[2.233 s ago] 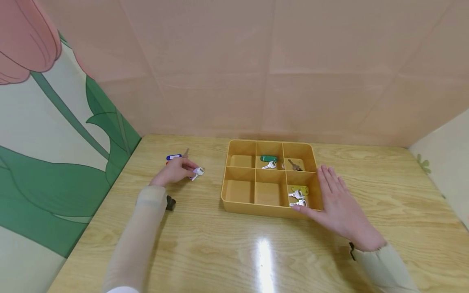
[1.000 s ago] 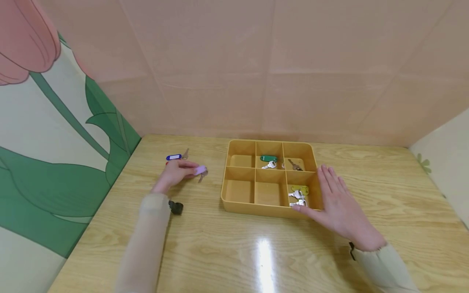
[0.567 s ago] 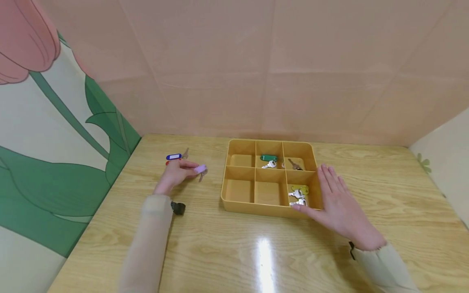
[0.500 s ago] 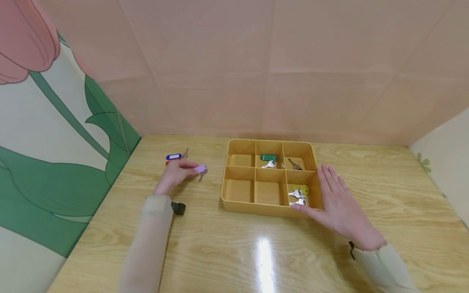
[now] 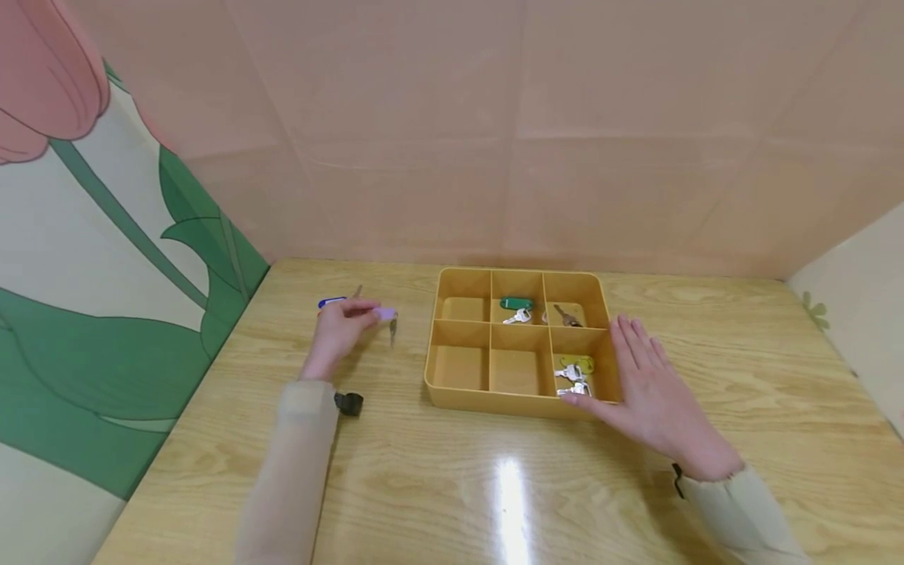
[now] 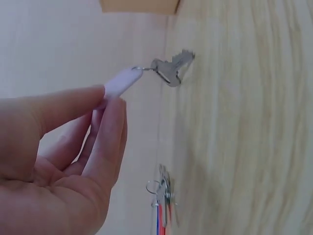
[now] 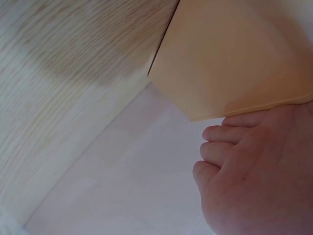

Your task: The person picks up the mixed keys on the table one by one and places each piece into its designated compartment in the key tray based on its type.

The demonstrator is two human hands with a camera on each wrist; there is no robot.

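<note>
My left hand (image 5: 337,333) pinches a lilac key tag (image 5: 385,313) between thumb and fingers, left of the box. From the tag's ring hangs a silver key (image 5: 393,333); the left wrist view shows this key (image 6: 171,68) off the tabletop. A divided yellow-orange box (image 5: 494,402) stands mid-table. Along its right wall lies my right hand (image 5: 653,400), fingers straight and thumb at the front rim; the right wrist view has the box wall (image 7: 230,58) against that hand. Partly hidden behind my left hand is a blue key tag (image 5: 330,302) with a brass-coloured key.
The back-middle compartment holds a green key tag (image 5: 516,303) and a silver key. A brownish key (image 5: 567,316) lies in the back-right one. Front right are a yellow tag (image 5: 583,363) and silver keys (image 5: 570,373). A pinkish wall (image 5: 452,157) rises behind the table.
The left hand first has the lilac tag and key low by the table; now it has risen slightly and the key dangles below the tag. The right hand and the box stay put.
</note>
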